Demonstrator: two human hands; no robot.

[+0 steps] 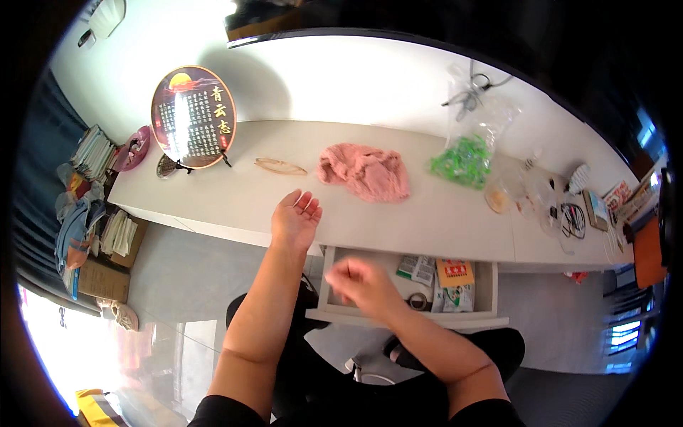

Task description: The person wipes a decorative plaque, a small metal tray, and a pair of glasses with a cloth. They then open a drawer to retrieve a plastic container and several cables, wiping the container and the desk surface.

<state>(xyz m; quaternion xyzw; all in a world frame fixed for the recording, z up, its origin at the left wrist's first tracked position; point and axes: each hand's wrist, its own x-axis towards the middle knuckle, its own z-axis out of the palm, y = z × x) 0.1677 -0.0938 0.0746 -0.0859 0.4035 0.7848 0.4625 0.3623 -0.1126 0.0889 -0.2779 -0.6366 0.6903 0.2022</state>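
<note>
My left hand (296, 222) is raised at the front edge of the long pale cabinet top, palm turned up and fingers loosely bent, holding nothing. Blurred by motion, my right hand (361, 286) hovers over the left part of the pulled-out drawer (491, 285); its fingers look curled, but whether they hold anything is unclear. Inside the drawer are a dark roll of tape (417, 301), a green-and-white packet (415, 269), an orange card (455, 272) and a white-and-green pouch (455, 299). Beyond my hands lie a crumpled pink fluffy cloth (364, 172) and a thin tan oval loop (280, 166).
A round decorated plaque (192, 117) stands on a small stand at left, near a pink bowl (133, 149). Rightward are a clear bag of green pieces (462, 161), plastic containers (498, 198) and coiled black cable (573, 220). A dark screen overhangs the back.
</note>
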